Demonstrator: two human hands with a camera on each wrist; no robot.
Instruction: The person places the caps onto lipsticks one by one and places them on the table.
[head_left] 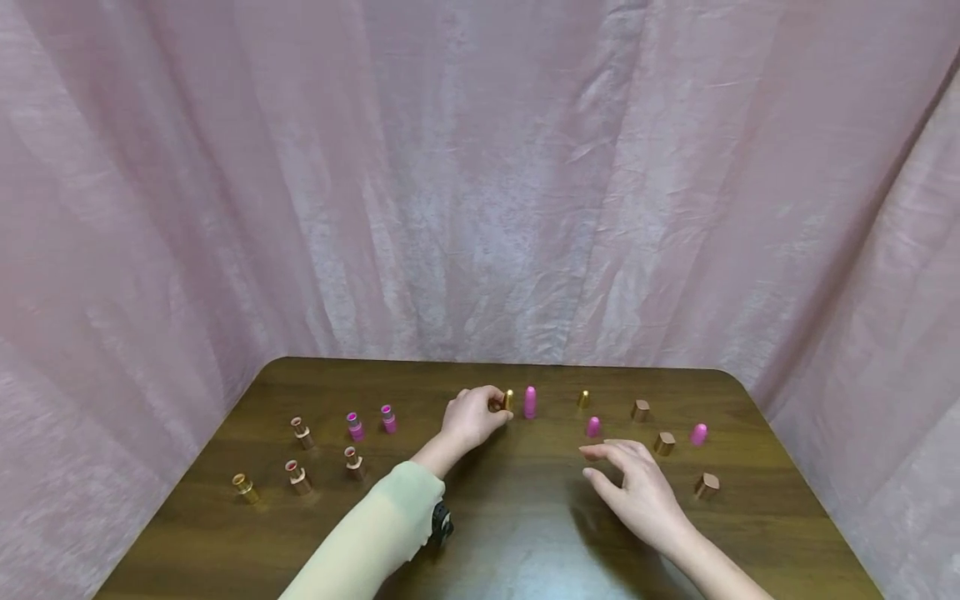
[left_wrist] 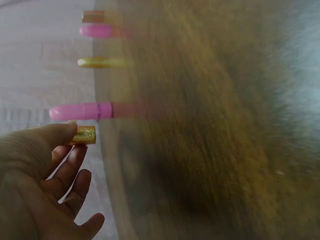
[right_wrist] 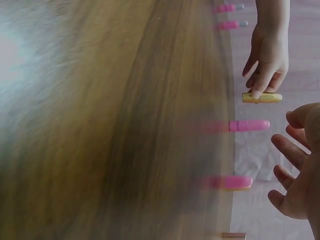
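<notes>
My left hand [head_left: 471, 418] pinches a gold lipstick tube [head_left: 509, 400] between thumb and fingertips at the table's far middle. In the left wrist view that gold tube [left_wrist: 86, 135] is partly covered by the thumb. Just right of it a pink capped lipstick [head_left: 530, 402] stands upright, apart from the hand. My right hand [head_left: 637, 490] hovers over the table with fingers apart and nothing in them. Nearest to it are a pink cap [head_left: 593, 427] and a rose-gold cap [head_left: 664, 443]. A small gold cap [head_left: 583, 399] stands farther back.
On the left of the brown table [head_left: 510, 533] stand several uncapped lipstick bases, among them a gold one [head_left: 245, 488], a rose-gold one [head_left: 297, 477] and a pink one [head_left: 355, 427]. At the right are another pink cap [head_left: 699, 434] and rose-gold caps [head_left: 707, 486]. Pink curtains [head_left: 480, 183] hang behind.
</notes>
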